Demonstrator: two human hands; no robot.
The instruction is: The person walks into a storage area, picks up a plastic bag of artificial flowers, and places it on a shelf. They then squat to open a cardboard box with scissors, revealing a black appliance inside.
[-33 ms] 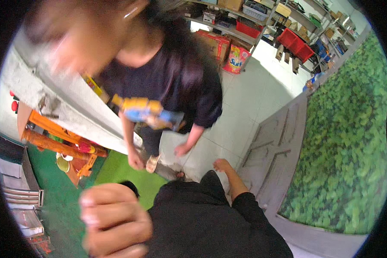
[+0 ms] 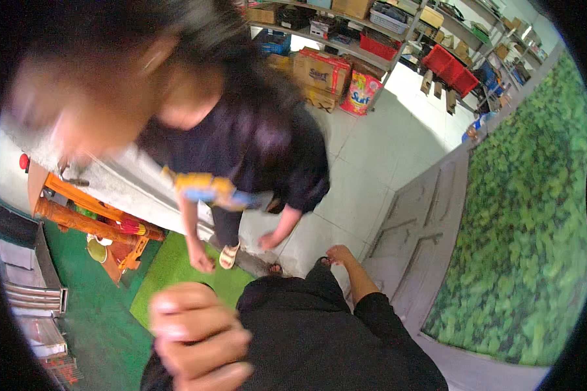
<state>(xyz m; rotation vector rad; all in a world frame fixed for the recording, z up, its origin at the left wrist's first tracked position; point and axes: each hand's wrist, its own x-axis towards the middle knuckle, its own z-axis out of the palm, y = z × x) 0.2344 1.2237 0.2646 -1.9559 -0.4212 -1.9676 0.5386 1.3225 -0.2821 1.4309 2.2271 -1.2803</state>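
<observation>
1 left hand (image 2: 199,335), green mat (image 2: 168,270), pale tiles (image 2: 359,169), laden shelves (image 2: 346,47)

The door (image 2: 411,228) is grey, the leafy panel (image 2: 509,215) green, the mat (image 2: 166,274) lime, a black shirt (image 2: 261,150) printed yellow and blue.

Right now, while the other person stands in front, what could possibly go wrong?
The co-worker looks close, so they might bump the person's raised left hand. The right hand appears near the grey door and could knock it, though the true gap is unclear. The co-worker's sandal is by the green mat's edge, where a foot might catch.
</observation>
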